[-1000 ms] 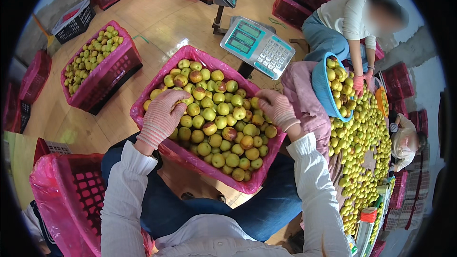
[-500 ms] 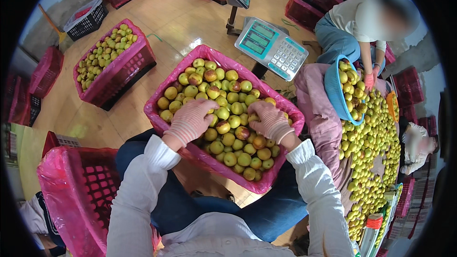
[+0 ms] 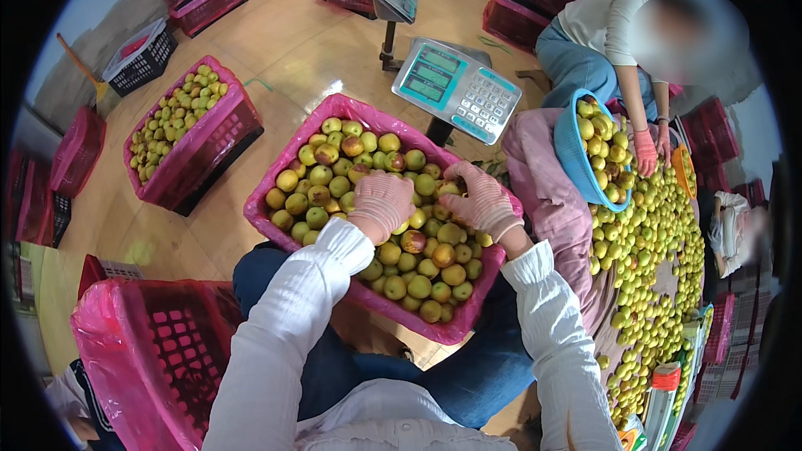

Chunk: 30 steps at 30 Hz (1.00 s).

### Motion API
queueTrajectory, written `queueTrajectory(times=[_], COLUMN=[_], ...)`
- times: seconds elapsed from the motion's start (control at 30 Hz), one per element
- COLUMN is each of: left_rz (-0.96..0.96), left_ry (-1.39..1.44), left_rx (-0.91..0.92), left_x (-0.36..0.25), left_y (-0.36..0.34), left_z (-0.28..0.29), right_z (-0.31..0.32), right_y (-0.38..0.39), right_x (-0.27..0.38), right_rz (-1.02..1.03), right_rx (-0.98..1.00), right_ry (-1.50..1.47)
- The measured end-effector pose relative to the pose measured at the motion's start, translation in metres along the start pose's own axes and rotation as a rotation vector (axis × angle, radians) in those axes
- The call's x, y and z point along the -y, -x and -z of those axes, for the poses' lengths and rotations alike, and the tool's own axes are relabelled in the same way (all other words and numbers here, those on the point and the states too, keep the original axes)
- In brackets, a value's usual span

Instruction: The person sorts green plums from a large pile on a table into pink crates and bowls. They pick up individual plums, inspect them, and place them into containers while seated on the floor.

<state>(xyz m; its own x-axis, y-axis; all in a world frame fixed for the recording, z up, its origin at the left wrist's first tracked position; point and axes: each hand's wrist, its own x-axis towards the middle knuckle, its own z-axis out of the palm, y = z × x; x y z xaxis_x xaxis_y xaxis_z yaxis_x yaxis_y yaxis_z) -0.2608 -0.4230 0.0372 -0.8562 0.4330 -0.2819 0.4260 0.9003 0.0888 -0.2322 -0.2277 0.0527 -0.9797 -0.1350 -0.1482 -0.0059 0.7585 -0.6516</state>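
Note:
A pink-lined crate (image 3: 280, 150) full of round yellow-green jujubes (image 3: 330, 175), some with reddish-brown patches, stands in front of me. Over its middle, my left hand (image 3: 384, 203) in a pale striped glove presses down with its fingers bent closed. Its fingertips are hidden, so what they grip does not show. My right hand (image 3: 484, 203), gloved alike, reaches in from the crate's right side. Its thumb and fingers are apart, with jujubes between and beneath them. Just behind the crate, a scale display with a keypad (image 3: 458, 88) is tilted up.
Another filled pink crate (image 3: 200, 138) stands left; a pink-lined crate (image 3: 109, 334) is near my left arm. At right, a person's pink-gloved hand (image 3: 644, 152) works beside a blue basket (image 3: 571, 159) above a broad spread of jujubes (image 3: 647, 284). Stacked crates (image 3: 518, 12) stand behind.
My left hand has moved right, from the crate's left part to its middle, and its fingers have bent in. My right hand stays near the right side. The view has shifted slightly.

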Motion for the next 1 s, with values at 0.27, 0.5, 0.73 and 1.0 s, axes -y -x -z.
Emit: queueTrajectory(times=[0.27,0.5,0.73,1.0], left_rz=[0.089,0.111,-0.031,-0.207], left_ry=[0.443,0.641,0.572,0.235], left_rx=[-0.313,-0.200,-0.260,-0.074], left_x=[0.037,0.096,0.092,0.070], left_y=[0.014,0.109,0.142,0.130], left_z=[0.030,0.023,-0.022,-0.027], right_z=[-0.011,-0.048,-0.064,-0.017], right_y=[-0.007,-0.016,-0.021,-0.003], right_x=[-0.016,0.005,0.012,0.011], right_rz=[0.123,0.414,0.403,0.317], right_rx=[-0.055,-0.035,-0.069,-0.089], right_ry=[-0.175,0.193,0.392,0.221])
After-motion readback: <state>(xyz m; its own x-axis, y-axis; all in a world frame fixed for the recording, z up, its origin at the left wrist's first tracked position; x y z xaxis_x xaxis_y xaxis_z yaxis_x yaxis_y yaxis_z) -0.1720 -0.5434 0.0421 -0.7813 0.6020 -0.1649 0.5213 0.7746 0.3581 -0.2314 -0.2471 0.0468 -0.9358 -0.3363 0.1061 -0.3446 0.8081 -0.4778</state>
